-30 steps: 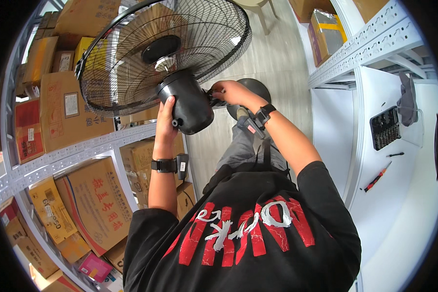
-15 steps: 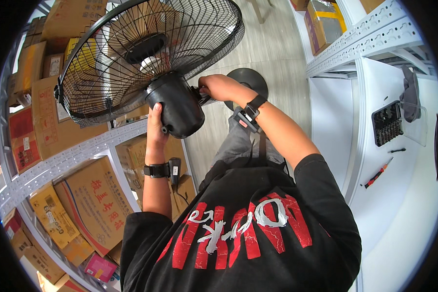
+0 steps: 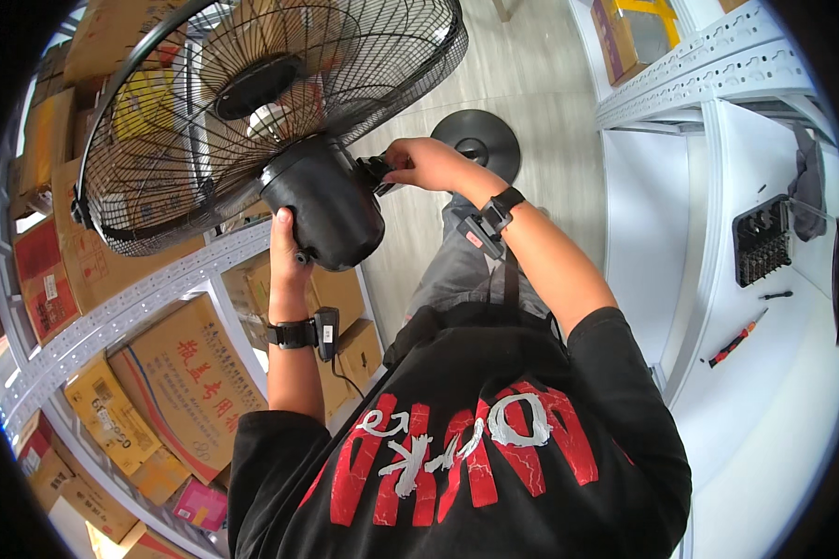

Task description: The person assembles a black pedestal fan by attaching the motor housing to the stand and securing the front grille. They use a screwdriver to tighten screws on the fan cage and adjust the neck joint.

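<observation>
While both hands are raised in front of the chest, entries as follows.

Left hand [image 3: 286, 256]: palm cupped under the black motor housing [image 3: 324, 200], fingers wrapped up its lower left side; closed on it, bearing it.
Right hand [image 3: 427, 164]: fingers pinched shut on a small black part [image 3: 375, 171] at the housing's right edge; what the part is cannot be told.
Fan [image 3: 252, 102]: held up tilted, wire guard facing up and left, housing toward the person; guard rim bends along the upper left of the view.
Base [image 3: 476, 142]: round black disc on the floor, just beyond the right hand, apart from the fan.
Left edge: grey slotted shelf rail [image 3: 121, 312] runs just below the guard rim; cartons [image 3: 191, 382] packed under and behind it. Little room on that side.
Right edge: white shelf upright [image 3: 708, 242] and bench [image 3: 774, 410], well apart from the right forearm; a red-handled screwdriver [image 3: 735, 340] and a black bit holder [image 3: 763, 240] lie there.
Open room: bare floor [image 3: 541, 84] strip between the two racks, ahead of the knees.
</observation>
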The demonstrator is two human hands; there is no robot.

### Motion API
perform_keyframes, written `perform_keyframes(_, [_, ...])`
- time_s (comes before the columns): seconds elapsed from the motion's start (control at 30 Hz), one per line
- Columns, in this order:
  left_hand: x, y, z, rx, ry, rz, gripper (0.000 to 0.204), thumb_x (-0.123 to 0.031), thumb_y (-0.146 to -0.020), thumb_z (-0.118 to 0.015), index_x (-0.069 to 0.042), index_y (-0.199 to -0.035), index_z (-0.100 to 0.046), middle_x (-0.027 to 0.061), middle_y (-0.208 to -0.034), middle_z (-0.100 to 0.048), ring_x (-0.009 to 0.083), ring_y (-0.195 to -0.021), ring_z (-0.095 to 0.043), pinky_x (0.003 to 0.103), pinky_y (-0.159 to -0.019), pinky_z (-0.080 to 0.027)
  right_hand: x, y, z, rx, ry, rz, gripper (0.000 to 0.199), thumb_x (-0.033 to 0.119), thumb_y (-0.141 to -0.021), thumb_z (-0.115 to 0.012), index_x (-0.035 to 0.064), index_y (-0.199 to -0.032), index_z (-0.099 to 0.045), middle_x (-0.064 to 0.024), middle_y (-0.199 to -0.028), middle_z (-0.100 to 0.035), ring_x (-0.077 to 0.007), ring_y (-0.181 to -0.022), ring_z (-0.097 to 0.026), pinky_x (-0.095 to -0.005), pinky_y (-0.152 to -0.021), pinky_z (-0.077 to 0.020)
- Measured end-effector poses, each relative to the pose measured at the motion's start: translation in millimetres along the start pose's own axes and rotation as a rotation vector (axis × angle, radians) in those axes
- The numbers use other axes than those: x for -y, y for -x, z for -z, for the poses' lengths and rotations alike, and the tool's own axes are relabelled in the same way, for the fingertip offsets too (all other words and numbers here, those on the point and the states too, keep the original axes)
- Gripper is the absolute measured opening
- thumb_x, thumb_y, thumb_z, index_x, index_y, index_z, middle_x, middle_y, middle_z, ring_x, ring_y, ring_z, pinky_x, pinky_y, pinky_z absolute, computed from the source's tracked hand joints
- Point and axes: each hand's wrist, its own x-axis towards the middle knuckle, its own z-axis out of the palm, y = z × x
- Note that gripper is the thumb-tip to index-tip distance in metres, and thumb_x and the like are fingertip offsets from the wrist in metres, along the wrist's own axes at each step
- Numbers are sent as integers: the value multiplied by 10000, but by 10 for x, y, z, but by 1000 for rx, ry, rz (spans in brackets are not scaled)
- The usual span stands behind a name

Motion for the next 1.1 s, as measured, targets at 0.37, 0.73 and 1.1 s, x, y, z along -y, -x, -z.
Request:
perform_keyframes(0.37, [-65,204,65,-71,34,17,901,-656,-933,-677,-25,-1533,-449,152,-1478,-586,308,-1323,-593,464,-1132,-481,100,203,-134,-51,-241,5,386,270,-881,-822,5,-1092,-638,-120,-879,-724,-304,-794,-697,-408,-709,-531])
perform_keyframes(0.73, [-139,301,168,-271,-196,-74,1092,-767,-828,-669,-79,-1616,-355,169,-1610,-448,421,-1436,-457,588,-1210,-371,-54,201,-44,-70,-360,53,343,217,-886,-808,48,-1146,-662,-106,-877,-690,-288,-770,-691,-395,-692,-536])
perform_keyframes(1.1, [-160,351,49,-317,-172,-58,1112,-803,-815,-639,-101,-1627,-346,168,-1626,-427,429,-1450,-438,600,-1218,-354,-195,-96,213,-214,-469,-2,223,251,-1023,-645,35,-1044,-694,-62,-798,-697,-164,-718,-645,-320,-661,-499])
